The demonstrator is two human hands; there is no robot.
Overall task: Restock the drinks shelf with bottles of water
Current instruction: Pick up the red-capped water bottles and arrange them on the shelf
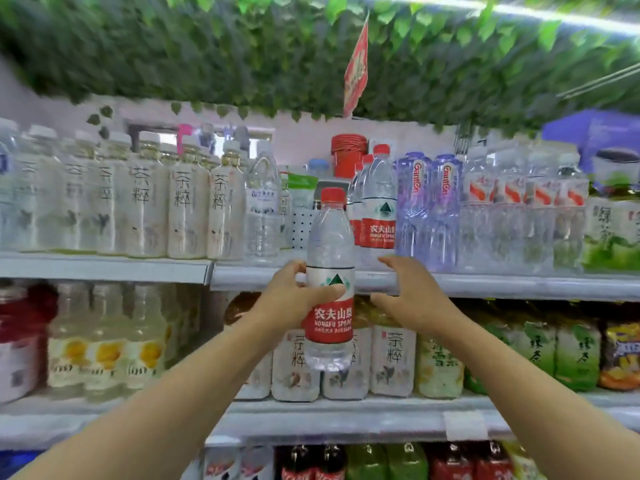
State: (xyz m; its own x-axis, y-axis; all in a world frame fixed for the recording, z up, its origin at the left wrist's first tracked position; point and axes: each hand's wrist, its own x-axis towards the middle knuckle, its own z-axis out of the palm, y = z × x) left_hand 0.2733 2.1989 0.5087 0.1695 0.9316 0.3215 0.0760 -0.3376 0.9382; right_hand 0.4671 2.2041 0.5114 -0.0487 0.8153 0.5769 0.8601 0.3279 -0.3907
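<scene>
— Where is the clear plastic water bottle with the red cap and red label (329, 282)?

— Up in front of the top shelf's grey edge (485, 284). The left hand (294, 299) wraps round its middle. The right hand (412, 296) is beside it, fingers apart, holding nothing.

— Is it tricky?

— It looks full, so heavy, and smooth. Hold the label part.

Bright, even shop light, with a pale strip light (554, 15) glaring along the top right corner. Hardly any shadows. Motion blur smears the leaves (207, 46) overhead and bottles at both edges; shelves (485, 285) bow from the wide lens.
</scene>
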